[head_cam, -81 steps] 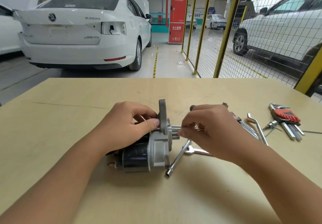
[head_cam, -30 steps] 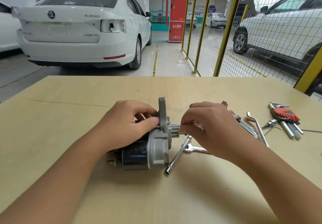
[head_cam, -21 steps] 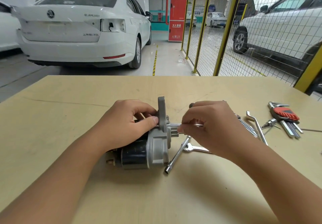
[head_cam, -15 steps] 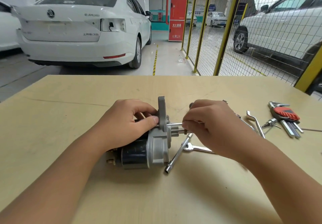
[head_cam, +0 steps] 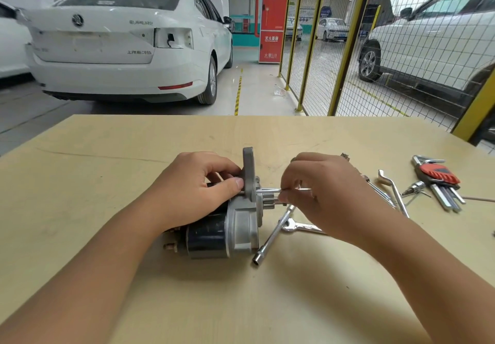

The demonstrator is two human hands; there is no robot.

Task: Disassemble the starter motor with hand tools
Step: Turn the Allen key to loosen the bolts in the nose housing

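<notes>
Beyond the far edge of my wooden table (head_cam: 80, 183) a white sedan (head_cam: 120, 43) stands with its rear toward me, one tail-lamp opening bare. Another white car (head_cam: 10, 41) shows at the left edge. A red fire-hydrant cabinet (head_cam: 272, 22) rises behind, against a pillar. To my right a yellow-framed mesh fence (head_cam: 348, 49) runs away from the table, and behind it a white SUV (head_cam: 428, 38) is parked. Farther back a small white car (head_cam: 332, 29) sits. A yellow-and-black striped line (head_cam: 237, 94) marks the grey floor.
</notes>
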